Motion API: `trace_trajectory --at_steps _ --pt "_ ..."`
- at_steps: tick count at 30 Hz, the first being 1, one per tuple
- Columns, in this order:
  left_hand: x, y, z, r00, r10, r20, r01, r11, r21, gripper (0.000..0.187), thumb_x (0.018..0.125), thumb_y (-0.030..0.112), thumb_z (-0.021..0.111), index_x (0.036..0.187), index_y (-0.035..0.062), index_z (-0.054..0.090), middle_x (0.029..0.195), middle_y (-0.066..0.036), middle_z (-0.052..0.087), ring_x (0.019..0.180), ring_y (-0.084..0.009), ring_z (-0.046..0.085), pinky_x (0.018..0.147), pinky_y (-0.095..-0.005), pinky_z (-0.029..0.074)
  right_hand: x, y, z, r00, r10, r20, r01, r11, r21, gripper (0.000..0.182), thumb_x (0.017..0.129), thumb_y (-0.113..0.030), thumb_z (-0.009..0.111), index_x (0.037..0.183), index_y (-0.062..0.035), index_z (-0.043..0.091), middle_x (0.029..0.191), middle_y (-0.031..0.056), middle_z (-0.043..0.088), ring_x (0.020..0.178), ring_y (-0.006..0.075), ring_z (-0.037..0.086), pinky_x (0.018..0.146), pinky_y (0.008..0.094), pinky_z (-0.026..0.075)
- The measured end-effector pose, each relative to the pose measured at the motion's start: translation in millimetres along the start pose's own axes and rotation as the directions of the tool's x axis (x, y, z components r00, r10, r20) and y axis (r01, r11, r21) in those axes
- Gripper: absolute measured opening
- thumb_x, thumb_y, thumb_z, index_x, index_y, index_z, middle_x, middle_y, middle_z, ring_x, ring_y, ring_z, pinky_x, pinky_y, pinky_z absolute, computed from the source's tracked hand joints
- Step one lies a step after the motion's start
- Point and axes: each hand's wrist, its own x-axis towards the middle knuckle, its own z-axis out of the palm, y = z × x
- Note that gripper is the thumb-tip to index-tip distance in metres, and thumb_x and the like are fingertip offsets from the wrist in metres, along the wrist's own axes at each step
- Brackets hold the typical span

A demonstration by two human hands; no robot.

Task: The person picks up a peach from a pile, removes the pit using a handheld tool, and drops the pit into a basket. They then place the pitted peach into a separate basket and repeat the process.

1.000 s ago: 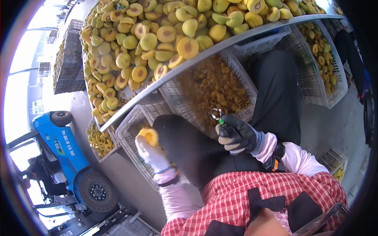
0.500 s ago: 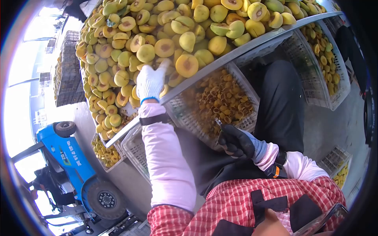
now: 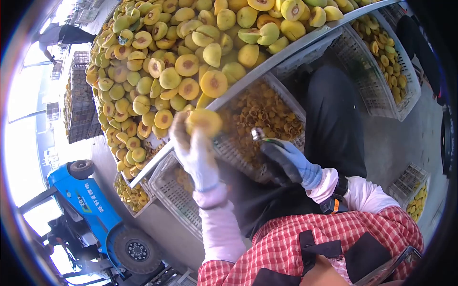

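Note:
My left hand [image 3: 193, 148], in a white glove, holds a halved yellow fruit [image 3: 205, 122] between thumb and fingers near the table's metal edge; both are blurred by motion. My right hand [image 3: 286, 162], in a dark-and-blue glove, is closed around a small tool whose metal tip [image 3: 258, 134] points up and left. Beyond the edge, a large heap of halved yellow-green fruit [image 3: 170, 78] covers the table, many with brown centres facing up. Under the tool, a crate [image 3: 300, 107] holds small brownish-yellow scooped pieces [image 3: 267, 112].
A crate of fruit halves [image 3: 405, 102] stands at the right, another [image 3: 408, 183] lower down. Below the table's metal rim [image 3: 267, 67] are a grey crate [image 3: 167, 188] and a fruit crate [image 3: 136, 209]. A blue forklift [image 3: 86, 195] and stacked crates [image 3: 83, 109] stand left; a person [image 3: 69, 35] is behind.
My left hand has come back from the heap towards me and now holds a fruit half. My right hand has moved slightly up and left with the tool. The view has shifted a little.

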Motion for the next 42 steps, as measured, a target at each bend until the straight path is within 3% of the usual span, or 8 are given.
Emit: trace_trajectory --at_steps 4,5,18,29,32,36,37,42 --pt "-59 -5 7 0.954 -0.261 0.145 0.280 0.951 -0.133 0.046 0.087 0.012 0.054 0.132 0.0038 0.050 0.107 -0.009 0.060 0.079 -0.0122 0.057 0.070 -0.0238 0.048 8 12 18 0.805 -0.564 0.184 0.584 0.702 -0.408 0.023 0.097 -0.022 0.058 0.108 -0.0025 0.060 0.080 0.0171 0.065 0.067 0.0295 0.065 0.060 0.0384 0.049" --pt "-66 -8 8 0.947 -0.294 0.132 0.315 0.932 -0.182 0.041 0.090 0.015 0.052 0.129 0.0042 0.051 0.107 -0.008 0.059 0.084 -0.0139 0.056 0.076 -0.0262 0.047 1 9 17 0.869 -0.462 0.174 0.488 0.750 -0.446 0.026 0.095 -0.019 0.060 0.111 0.0008 0.058 0.092 0.0223 0.065 0.086 0.0376 0.065 0.073 0.0416 0.049" --pt "-100 -18 14 0.985 -0.163 0.051 0.168 0.978 -0.121 0.038 0.101 0.030 0.043 0.120 -0.0006 0.056 0.111 -0.012 0.061 0.098 -0.0207 0.059 0.090 -0.0332 0.046 -3 51 -7 0.704 -0.635 0.319 0.644 0.379 -0.665 0.033 0.095 -0.019 0.058 0.120 0.0024 0.055 0.095 0.0228 0.063 0.086 0.0378 0.063 0.070 0.0423 0.048" --pt "-95 -17 13 0.973 0.018 0.231 -0.045 0.993 0.112 0.038 0.102 0.029 0.043 0.114 -0.0024 0.061 0.107 -0.012 0.065 0.087 -0.0162 0.062 0.078 -0.0283 0.050 -15 45 -1 0.815 -0.531 0.230 0.578 0.732 -0.360 0.036 0.100 -0.035 0.051 0.102 0.0004 0.058 0.077 0.0118 0.060 0.063 0.0229 0.060 0.058 0.0343 0.047" --pt "-87 -18 5 0.927 0.058 0.370 -0.127 0.978 0.164 0.037 0.102 0.029 0.043 0.113 -0.0023 0.061 0.103 -0.011 0.066 0.080 -0.0138 0.062 0.071 -0.0261 0.050 -26 26 -13 0.856 0.135 0.500 -0.262 0.945 0.193 0.043 0.101 -0.044 0.046 0.094 -0.0041 0.058 0.064 0.0046 0.052 0.043 0.0134 0.047 0.039 0.0257 0.037" --pt "-82 -31 2 0.886 0.009 0.464 -0.038 0.998 0.052 0.033 0.101 0.026 0.046 0.111 -0.0020 0.061 0.102 -0.010 0.066 0.079 -0.0145 0.062 0.071 -0.0263 0.050 -18 42 -14 0.549 0.065 0.833 -0.719 0.546 0.431 0.049 0.100 -0.053 0.040 0.088 -0.0078 0.055 0.058 0.0024 0.044 0.038 0.0086 0.037 0.031 0.0218 0.029" --pt "-84 -21 3 0.868 -0.108 0.485 0.020 0.983 0.183 0.036 0.101 0.030 0.045 0.111 -0.0008 0.061 0.103 -0.010 0.066 0.083 -0.0151 0.062 0.075 -0.0273 0.050 -18 44 -15 0.487 -0.002 0.874 -0.786 0.436 0.439 0.051 0.100 -0.054 0.038 0.089 -0.0078 0.055 0.058 0.0027 0.043 0.038 0.0090 0.037 0.031 0.0221 0.030" --pt "-107 -48 13 0.846 -0.450 0.286 0.533 0.739 -0.412 0.044 0.101 0.038 0.042 0.113 -0.0003 0.060 0.107 -0.011 0.065 0.095 -0.0190 0.061 0.087 -0.0320 0.049 -12 43 -16 0.505 -0.150 0.850 -0.725 0.460 0.512 0.051 0.101 -0.053 0.035 0.094 -0.0067 0.057 0.059 0.0027 0.043 0.040 0.0100 0.040 0.032 0.0229 0.031"
